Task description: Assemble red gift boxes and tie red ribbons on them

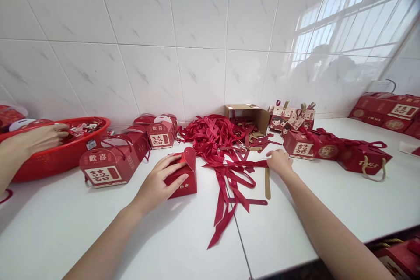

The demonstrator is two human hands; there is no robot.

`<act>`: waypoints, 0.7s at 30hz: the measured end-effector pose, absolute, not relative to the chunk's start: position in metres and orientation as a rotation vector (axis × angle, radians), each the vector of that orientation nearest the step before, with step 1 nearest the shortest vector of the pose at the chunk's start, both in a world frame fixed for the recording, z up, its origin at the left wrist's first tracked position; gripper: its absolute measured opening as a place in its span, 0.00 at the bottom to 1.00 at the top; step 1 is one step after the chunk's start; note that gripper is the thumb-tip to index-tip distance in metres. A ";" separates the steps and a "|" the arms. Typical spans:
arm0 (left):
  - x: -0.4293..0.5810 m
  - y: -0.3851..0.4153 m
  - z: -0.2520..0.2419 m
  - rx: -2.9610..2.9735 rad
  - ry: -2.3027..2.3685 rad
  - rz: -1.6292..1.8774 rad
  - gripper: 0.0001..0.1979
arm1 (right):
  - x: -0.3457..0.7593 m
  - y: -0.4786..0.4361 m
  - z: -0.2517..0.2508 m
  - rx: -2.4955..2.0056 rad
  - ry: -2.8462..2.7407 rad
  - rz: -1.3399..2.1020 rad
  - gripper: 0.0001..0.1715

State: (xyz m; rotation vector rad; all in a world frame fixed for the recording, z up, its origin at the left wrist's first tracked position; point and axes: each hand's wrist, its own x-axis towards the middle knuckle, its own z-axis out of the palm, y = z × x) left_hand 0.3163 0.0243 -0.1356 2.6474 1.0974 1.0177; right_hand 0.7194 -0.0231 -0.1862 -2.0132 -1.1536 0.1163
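A person is holding a box (pixel 181 187) and pinching a ribbon (pixel 254 164)

The left hand (pixel 161 177) is clamping the box on the white table (pixel 183 240), its fingers lying over the top and its thumb pressing the near face, left of the ribbon pile (pixel 213 133); the right hand (pixel 279 161) is pinching the ribbon, which is stretching leftward across other loose ribbons, just beside a gold strip (pixel 267 186); at far left, a co-worker's hand (pixel 49 138) is reaching over the red basin (pixel 49 165), its grip being hard to tell
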 end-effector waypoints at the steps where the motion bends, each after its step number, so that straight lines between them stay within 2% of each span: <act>1: 0.316 0.024 -0.136 2.646 1.098 1.017 0.21 | 0.716 -0.023 -0.185 -2.006 -1.193 0.091 0.13; 3: 0.317 0.025 -0.136 2.645 1.099 1.013 0.20 | 0.704 -0.024 -0.180 -1.934 -1.354 0.086 0.19; 5: 0.317 0.025 -0.137 2.643 1.093 1.011 0.20 | 0.688 -0.024 -0.177 -1.807 -1.573 0.131 0.20; 9: 0.316 0.025 -0.136 2.629 1.080 1.001 0.20 | 0.654 -0.024 -0.181 -1.637 -1.815 0.203 0.16; 12: 0.319 0.023 -0.137 2.606 1.092 1.015 0.20 | 0.640 -0.021 -0.186 -1.625 -1.775 0.193 0.09; 14: 0.324 0.021 -0.139 2.579 1.103 1.065 0.20 | 0.635 -0.016 -0.183 -1.612 -1.688 0.175 0.09; 17: 0.336 0.023 -0.135 2.593 1.102 1.049 0.20 | 0.635 -0.005 -0.157 -1.574 -1.522 0.191 0.14; 21: 0.341 0.028 -0.093 2.688 1.166 0.575 0.28 | 0.634 0.000 -0.084 -1.454 -1.398 0.295 0.18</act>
